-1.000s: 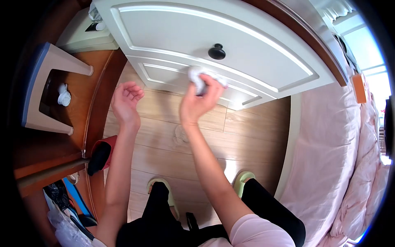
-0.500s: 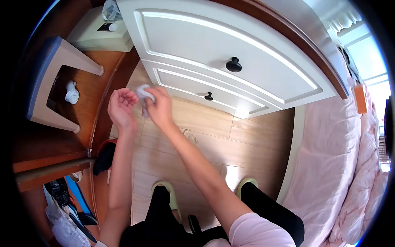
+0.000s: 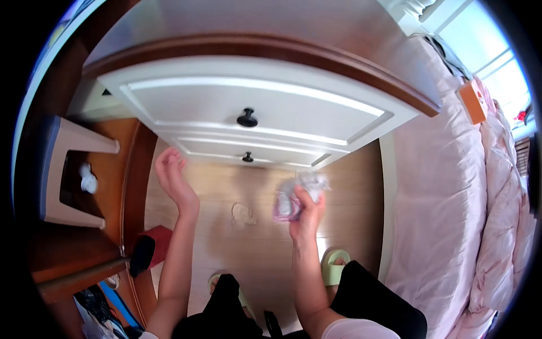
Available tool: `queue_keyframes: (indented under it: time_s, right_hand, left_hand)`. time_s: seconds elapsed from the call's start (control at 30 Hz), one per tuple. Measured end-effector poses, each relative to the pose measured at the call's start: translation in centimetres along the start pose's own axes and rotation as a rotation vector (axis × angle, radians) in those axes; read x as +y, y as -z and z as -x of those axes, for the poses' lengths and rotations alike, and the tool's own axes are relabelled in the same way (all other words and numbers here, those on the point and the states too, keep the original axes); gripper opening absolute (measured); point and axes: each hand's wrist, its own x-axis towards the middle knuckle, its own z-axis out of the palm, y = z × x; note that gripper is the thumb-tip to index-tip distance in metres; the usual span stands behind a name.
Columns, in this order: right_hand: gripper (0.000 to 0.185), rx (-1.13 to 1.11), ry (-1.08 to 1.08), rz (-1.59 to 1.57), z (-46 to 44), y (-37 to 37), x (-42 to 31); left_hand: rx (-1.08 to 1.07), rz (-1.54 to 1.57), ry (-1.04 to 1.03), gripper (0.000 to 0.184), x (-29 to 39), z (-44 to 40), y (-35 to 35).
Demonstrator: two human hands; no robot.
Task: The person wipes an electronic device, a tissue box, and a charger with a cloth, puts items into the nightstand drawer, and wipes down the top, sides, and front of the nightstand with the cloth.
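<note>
My right hand (image 3: 309, 212) is closed round a crumpled whitish bundle with a pink edge (image 3: 288, 202), held above the floor in front of the drawers. Motion blurs the bundle, and I cannot make out whether it is cloth or thin plastic. To the left, my left hand (image 3: 174, 178) is raised near the lower left corner of the drawer unit, its fingers loosely bent and nothing seen in them. A white drawer front (image 3: 186, 110) with a black knob (image 3: 247, 117) faces me. Between the hands, a pale flat scrap (image 3: 243, 214) lies on the wooden floor (image 3: 220, 186).
At left, a beige and blue stool (image 3: 53, 181) stands on a brown shelf, with a white wad (image 3: 88, 179) by it. A red and black object (image 3: 155, 248) sits lower down. The pink bed (image 3: 435, 226) borders the right, with an orange box (image 3: 472, 102) on it.
My hands have come apart: the right has swung right with the crumpled bundle, while the left remains at left, empty. The view has shifted, showing more of the brown top above the drawers.
</note>
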Motion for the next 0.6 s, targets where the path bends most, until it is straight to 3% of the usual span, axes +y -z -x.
queue_keyframes:
  time_s: [0.07, 0.13, 0.2, 0.27, 0.37, 0.6]
  right_hand:
    - [0.070, 0.163, 0.328, 0.193, -0.9, 1.0, -2.3]
    - [0.075, 0.244, 0.662, 0.574, -3.7, 1.2, -4.3]
    - [0.080, 0.247, 0.781, 0.812, -5.4, 1.3, -5.6]
    - [0.083, 0.139, 0.705, 0.890, -6.9, 0.1, -6.7]
    - [0.069, 0.093, 0.596, 0.662, -8.6, -0.8, -6.0]
    - [0.052, 0.071, 0.689, 0.678, -9.9, -2.8, -5.9]
  left_hand:
    - [0.049, -0.157, -0.158, 0.046, -0.1, -0.2, -0.4]
    - [-0.058, -0.169, -0.209, 0.072, 1.1, 0.5, -2.1]
    - [-0.168, -0.214, -0.210, 0.095, 1.7, 2.2, -3.4]
    - [-0.274, -0.275, -0.184, 0.113, 1.5, 3.3, -4.5]
    - [-0.281, -0.455, -0.362, 0.122, 1.1, 3.1, -5.2]
    - [-0.294, -0.424, -0.343, 0.118, 1.1, 1.7, -6.0]
